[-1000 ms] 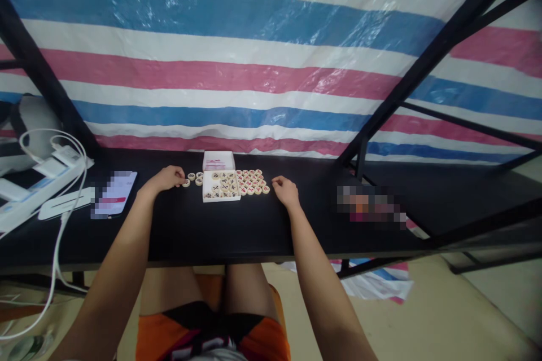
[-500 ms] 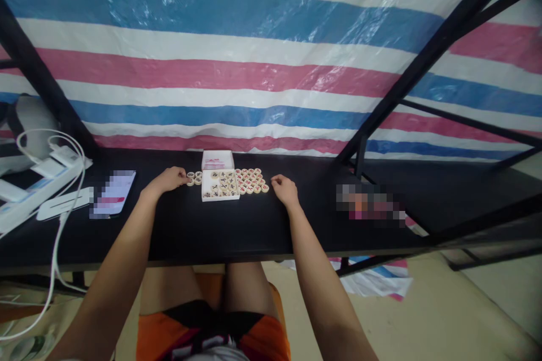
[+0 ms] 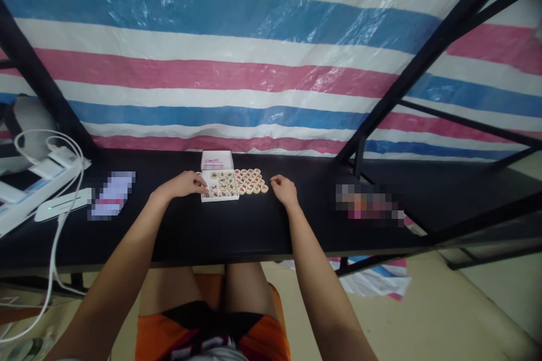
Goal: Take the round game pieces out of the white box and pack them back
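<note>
A small white box [image 3: 204, 199] lies on the black table [image 3: 237, 225], partly filled with round wooden chess pieces [image 3: 223, 183]. Its lid [image 3: 217, 159] lies just behind it. More pieces with red marks [image 3: 252, 180] sit in rows right of the box. My left hand [image 3: 184, 185] has its fingers pinched together at the box's left edge, and what they hold is hidden. My right hand [image 3: 284, 189] rests curled on the table just right of the loose pieces, touching none of them.
At the left lie a blurred card or phone [image 3: 110, 195], a white flat device [image 3: 63, 204], and a power strip with white cables [image 3: 38, 180]. A blurred object [image 3: 368, 203] sits at the right. Black frame bars [image 3: 423, 62] rise before a striped tarp.
My left hand has moved right, from the few loose pieces left of the box to the box's left edge. My right hand has stayed put.
</note>
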